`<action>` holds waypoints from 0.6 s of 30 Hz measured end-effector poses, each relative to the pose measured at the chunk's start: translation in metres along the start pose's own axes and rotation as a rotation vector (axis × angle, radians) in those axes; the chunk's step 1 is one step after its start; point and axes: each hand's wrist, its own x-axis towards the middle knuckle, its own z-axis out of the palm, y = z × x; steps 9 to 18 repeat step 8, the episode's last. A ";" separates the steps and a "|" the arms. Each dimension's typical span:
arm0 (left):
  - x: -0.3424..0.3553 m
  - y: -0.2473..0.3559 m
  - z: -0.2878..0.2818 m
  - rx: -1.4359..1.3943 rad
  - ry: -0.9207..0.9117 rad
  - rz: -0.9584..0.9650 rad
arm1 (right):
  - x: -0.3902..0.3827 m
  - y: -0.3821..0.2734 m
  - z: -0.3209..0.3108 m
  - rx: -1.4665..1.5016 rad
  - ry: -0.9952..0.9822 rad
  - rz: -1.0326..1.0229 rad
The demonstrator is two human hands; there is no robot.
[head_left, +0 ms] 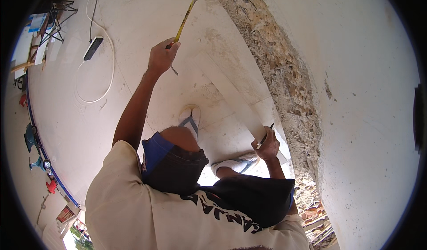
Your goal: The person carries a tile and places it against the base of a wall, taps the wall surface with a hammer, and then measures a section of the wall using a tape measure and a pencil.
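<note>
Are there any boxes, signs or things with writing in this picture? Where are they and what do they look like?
Shirt print: dark block letters across the cream shirt, at the bottom.
Tape measure: thin yellow strip with tiny marks, held up by the left hand.
Papers or boards: far upper left, bluish-white, too small to make out.

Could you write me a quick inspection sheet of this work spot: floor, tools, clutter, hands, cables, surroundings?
Surface: pale dusty tiled floor, with a long narrow pale tile strip lying beside a rough broken masonry edge.
Job's things: yellow tape measure blade; dark pencil at the strip.
Clutter: small red and teal tools along the far left edge.
Hands: left hand grips the tape; right hand grips the pencil.
Cables: white cable looping to a black power strip.
Surroundings: folding stand, white plastered wall.
</note>
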 end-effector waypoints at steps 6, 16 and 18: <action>-0.090 0.012 -0.103 -0.008 0.033 -0.122 | -0.020 -0.059 -0.127 -0.085 -0.127 0.066; -0.124 0.004 -0.121 -0.041 -0.050 -0.175 | -0.039 -0.071 -0.159 -0.080 -0.186 0.120; -0.124 0.004 -0.121 -0.041 -0.050 -0.175 | -0.039 -0.071 -0.159 -0.080 -0.186 0.120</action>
